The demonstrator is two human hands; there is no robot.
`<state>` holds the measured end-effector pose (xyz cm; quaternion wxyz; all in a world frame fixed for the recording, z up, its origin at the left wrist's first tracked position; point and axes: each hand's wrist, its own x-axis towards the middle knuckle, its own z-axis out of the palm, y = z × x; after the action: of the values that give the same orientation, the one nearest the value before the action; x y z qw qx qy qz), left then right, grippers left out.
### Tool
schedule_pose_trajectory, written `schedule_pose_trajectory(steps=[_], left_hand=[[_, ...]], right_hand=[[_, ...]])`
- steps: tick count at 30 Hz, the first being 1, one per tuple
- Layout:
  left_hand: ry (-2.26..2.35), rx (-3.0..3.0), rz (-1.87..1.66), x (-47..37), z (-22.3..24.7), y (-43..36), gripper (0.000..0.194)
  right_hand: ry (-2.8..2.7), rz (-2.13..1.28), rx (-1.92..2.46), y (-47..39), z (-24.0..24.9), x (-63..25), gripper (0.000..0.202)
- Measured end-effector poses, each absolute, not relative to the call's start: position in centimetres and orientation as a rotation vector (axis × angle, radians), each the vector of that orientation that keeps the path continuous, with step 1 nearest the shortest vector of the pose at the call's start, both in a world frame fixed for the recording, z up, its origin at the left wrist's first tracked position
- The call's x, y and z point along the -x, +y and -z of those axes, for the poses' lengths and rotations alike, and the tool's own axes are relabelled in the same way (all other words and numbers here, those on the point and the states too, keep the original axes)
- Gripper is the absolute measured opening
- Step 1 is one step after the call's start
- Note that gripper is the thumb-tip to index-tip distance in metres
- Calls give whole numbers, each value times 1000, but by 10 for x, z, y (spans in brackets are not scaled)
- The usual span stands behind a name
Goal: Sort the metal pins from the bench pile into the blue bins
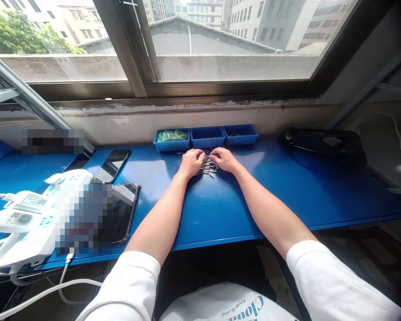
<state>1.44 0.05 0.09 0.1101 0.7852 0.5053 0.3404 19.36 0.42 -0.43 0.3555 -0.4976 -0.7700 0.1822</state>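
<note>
On the blue tabletop lies a small heap of thin black and silver metal pieces [207, 169], too small to name more exactly. My left hand [191, 162] rests at the heap's left side, fingers curled and drawn toward the thumb. From the right, my right hand [225, 159] reaches over the heap's upper edge with thumb and fingertips close together. Whatever either set of fingertips holds is too small or hidden to tell. Just beyond my hands stand three joined blue bins. The left bin [172, 145] holds green and clear packets, and the right bin [241, 139] has small dark pieces inside.
The middle bin [207, 141] stands between the other two. To the left are a white power strip [47, 218] with plugs and cables, a phone [115, 164] and a tablet-like device [127, 214]. A black case [322, 141] sits at the back right, below the window wall.
</note>
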Motion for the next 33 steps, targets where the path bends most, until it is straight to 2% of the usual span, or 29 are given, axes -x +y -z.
schedule_pose_trajectory(steps=[5, 12, 19, 23, 29, 33], left_hand=[[1310, -2321, -1124, -16, -5, -4, 24], [1416, -2324, -1085, -19, -5, -4, 19], [1484, -2227, -1162, -14, -3, 1, 24], [1480, -2215, -1145, -14, -2, 3, 25], [1454, -2225, -1137, -14, -2, 2, 25], [1526, -2214, -1181, -15, -2, 1, 26]], right_hand=[[-1921, -498, 1278, 2, -2, -192, 20], [-1872, -554, 1276, -3, -7, -186, 42], [-1577, -946, 1014, -5, -10, -183, 35], [-1509, -1038, 987, -8, -14, -185, 34], [-1498, -1057, 983, -10, -16, -185, 31], [-1541, -836, 1052, -5, -12, -188, 29]])
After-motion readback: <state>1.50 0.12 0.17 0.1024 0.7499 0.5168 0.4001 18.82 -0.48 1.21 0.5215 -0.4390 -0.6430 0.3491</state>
